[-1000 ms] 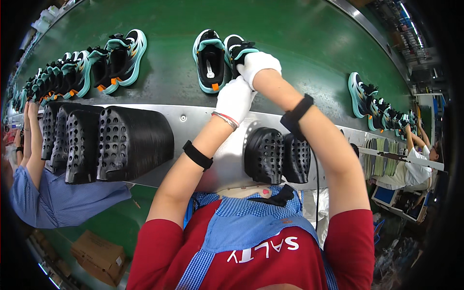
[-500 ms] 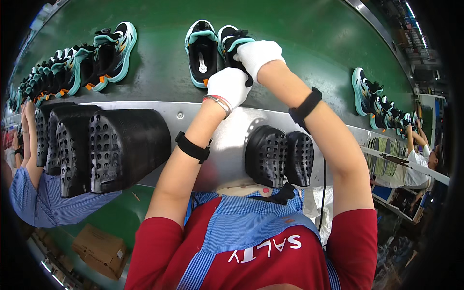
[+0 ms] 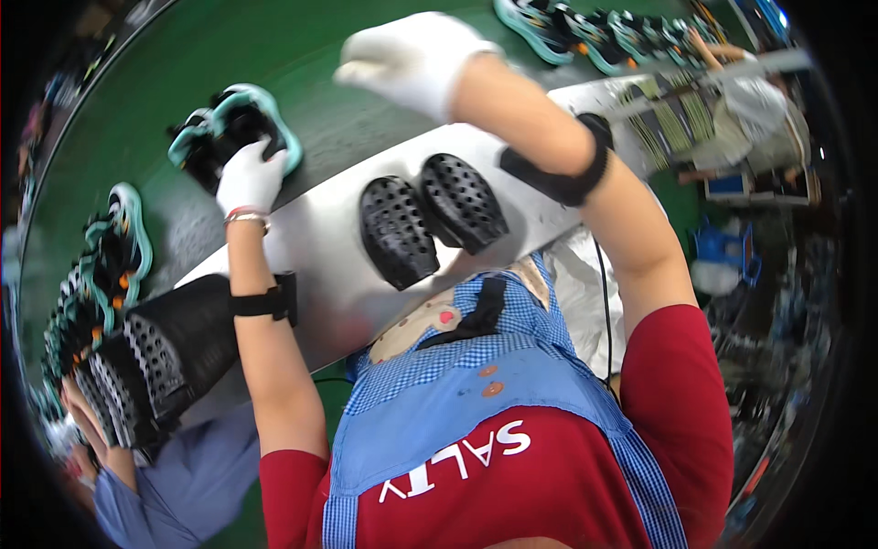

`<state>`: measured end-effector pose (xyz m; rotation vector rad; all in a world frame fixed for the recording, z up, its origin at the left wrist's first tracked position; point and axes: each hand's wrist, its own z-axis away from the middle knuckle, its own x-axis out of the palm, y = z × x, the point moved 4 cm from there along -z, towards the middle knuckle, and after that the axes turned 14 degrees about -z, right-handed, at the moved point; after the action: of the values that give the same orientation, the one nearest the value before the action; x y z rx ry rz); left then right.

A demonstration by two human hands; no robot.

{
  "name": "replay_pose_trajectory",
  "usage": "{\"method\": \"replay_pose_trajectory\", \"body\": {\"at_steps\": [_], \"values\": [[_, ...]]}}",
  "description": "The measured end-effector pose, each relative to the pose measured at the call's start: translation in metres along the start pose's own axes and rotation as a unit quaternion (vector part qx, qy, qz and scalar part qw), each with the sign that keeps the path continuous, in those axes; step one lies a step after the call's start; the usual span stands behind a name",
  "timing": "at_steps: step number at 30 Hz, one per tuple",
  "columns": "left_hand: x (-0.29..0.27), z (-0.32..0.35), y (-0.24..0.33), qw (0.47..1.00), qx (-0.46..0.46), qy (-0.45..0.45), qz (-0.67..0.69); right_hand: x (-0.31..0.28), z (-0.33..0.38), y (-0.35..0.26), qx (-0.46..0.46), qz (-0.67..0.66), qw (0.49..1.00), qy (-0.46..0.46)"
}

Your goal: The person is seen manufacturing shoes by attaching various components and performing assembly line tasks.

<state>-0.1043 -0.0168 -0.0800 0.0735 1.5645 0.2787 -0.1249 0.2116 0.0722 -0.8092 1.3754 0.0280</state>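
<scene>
A pair of black sneakers with mint-green soles (image 3: 282,137) stands side by side on the green work surface at the upper left. My left hand (image 3: 249,181), in a white glove, is closed at the near end of the pair, with its fingers at the opening of the right-hand sneaker. My right hand (image 3: 416,62), also white-gloved, is raised above the surface at the top, apart from the sneakers. It is smeared by motion, and nothing shows in it. Two small black dimpled blocks (image 3: 398,233) sit on the metal ledge in front of me.
Larger black dimpled blocks (image 3: 187,339) stand on the metal ledge (image 3: 320,206) to the left, beside a co-worker's blue clothing (image 3: 183,485). Rows of similar sneakers run along the left (image 3: 133,233) and upper right (image 3: 540,32). Another co-worker (image 3: 759,110) is at the right.
My view has turned, so the ledge now slants. My right hand has let go of the sneakers and moved away from them. My left hand stays at the pair, now farther left in view.
</scene>
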Motion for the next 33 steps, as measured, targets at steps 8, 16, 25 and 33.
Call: {"method": "replay_pose_trajectory", "body": {"at_steps": [8, 16, 25, 33], "values": [[-0.039, 0.059, 0.061, 0.981, 0.093, 0.169, -0.026, -0.061, 0.244, 0.175, 0.285, -0.267, 0.853, 0.345], [0.023, 0.117, 0.105, 0.97, 0.104, -0.053, 0.215, 0.019, 0.229, 0.191, 0.31, -0.092, 0.9, 0.292], [-0.02, 0.115, 0.124, 0.998, 0.011, -0.052, 0.046, 0.036, 0.208, 0.191, 0.24, -0.037, 0.92, 0.306], [-0.055, 0.094, 0.307, 0.864, 0.101, -0.334, 0.363, 0.0, 0.264, 0.112, -0.022, -0.081, 0.891, 0.447]]}}
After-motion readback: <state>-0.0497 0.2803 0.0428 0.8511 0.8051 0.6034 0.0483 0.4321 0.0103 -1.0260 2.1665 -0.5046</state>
